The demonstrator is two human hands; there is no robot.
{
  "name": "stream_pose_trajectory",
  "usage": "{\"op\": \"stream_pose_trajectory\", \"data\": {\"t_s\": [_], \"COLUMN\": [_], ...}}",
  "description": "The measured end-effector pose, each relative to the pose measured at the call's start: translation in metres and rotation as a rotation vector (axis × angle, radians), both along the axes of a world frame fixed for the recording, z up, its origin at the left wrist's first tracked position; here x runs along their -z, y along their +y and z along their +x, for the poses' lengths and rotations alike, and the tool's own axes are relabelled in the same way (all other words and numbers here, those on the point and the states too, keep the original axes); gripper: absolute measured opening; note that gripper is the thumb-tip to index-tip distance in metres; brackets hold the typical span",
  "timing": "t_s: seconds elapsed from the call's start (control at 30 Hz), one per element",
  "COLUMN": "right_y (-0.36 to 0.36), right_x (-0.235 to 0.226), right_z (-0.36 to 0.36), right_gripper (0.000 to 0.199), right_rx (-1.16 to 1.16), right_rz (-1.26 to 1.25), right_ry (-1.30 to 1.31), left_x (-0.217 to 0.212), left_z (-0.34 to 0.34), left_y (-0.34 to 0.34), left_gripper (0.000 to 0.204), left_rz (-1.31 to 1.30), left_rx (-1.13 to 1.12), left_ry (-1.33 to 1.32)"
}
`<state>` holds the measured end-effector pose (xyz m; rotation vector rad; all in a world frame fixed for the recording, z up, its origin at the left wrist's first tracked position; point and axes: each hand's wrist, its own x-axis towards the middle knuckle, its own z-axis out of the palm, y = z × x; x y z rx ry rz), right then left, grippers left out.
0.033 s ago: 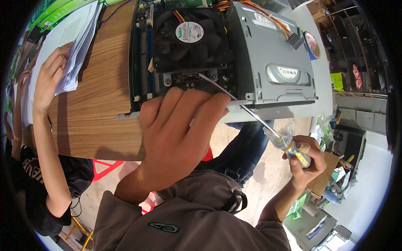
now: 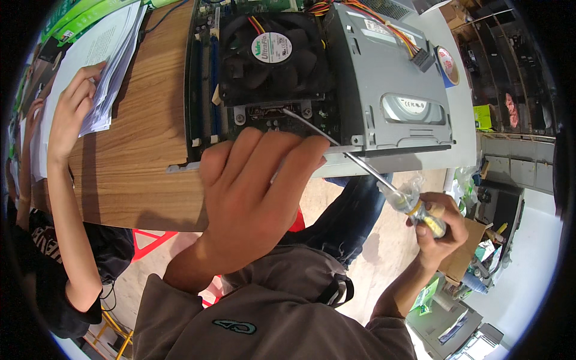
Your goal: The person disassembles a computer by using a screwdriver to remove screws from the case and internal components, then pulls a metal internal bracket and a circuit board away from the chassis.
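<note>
My left hand (image 2: 249, 195) is closed over the metal front edge (image 2: 182, 167) of an opened desktop computer, knuckles up, fingertips hidden. My right hand (image 2: 445, 225), lower right, grips a long screwdriver (image 2: 371, 171) by its handle, which is wrapped in clear plastic with a yellow band. The shaft slants up to the left, crossing the metal edge just beside my left hand. Its tip touches or hovers over the bracket (image 2: 267, 112) below a black cooling fan (image 2: 300, 75); contact is hard to tell. Right of the fan lies a grey optical drive (image 2: 360, 90).
Loose coloured wires with a black plug (image 2: 423, 60) lie over the drive. A tape roll (image 2: 447, 63) stands beyond it. At left, another person's hand (image 2: 75, 108) rests on a paper stack (image 2: 111, 90) on the wooden table (image 2: 135, 150). Shelves (image 2: 510, 72) stand at right.
</note>
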<state>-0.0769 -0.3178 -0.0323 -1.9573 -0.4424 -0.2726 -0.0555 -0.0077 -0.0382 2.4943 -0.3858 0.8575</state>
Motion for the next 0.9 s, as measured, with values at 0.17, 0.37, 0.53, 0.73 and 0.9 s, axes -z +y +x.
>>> {"op": "stream_pose_trajectory", "data": {"t_s": [0.17, 0.37, 0.53, 0.73, 0.9], "right_y": [-0.011, -0.004, 0.023, 0.057, 0.084], "right_x": [0.010, 0.008, -0.006, 0.003, 0.010], "right_z": [0.008, 0.000, -0.032, -0.102, -0.096], "right_gripper": [0.039, 0.040, 0.038, 0.083, 0.090], "right_rx": [-0.060, -0.003, 0.164, 0.071, -0.163], "right_rz": [0.020, 0.008, 0.015, 0.270, 0.558], "right_ry": [0.026, 0.024, 0.089, 0.570, 0.642], "left_x": [0.001, -0.001, -0.005, -0.011, -0.013], "left_z": [0.001, -0.002, -0.001, 0.001, -0.001], "left_y": [-0.003, -0.005, -0.009, -0.015, -0.016], "left_gripper": [0.023, 0.020, 0.024, 0.028, 0.033], "left_rz": [-0.045, -0.046, -0.042, 0.038, 0.092], "left_rx": [-0.022, -0.044, -0.063, -0.146, -0.150], "left_ry": [-0.011, 0.059, 0.073, 0.130, 0.152]}}
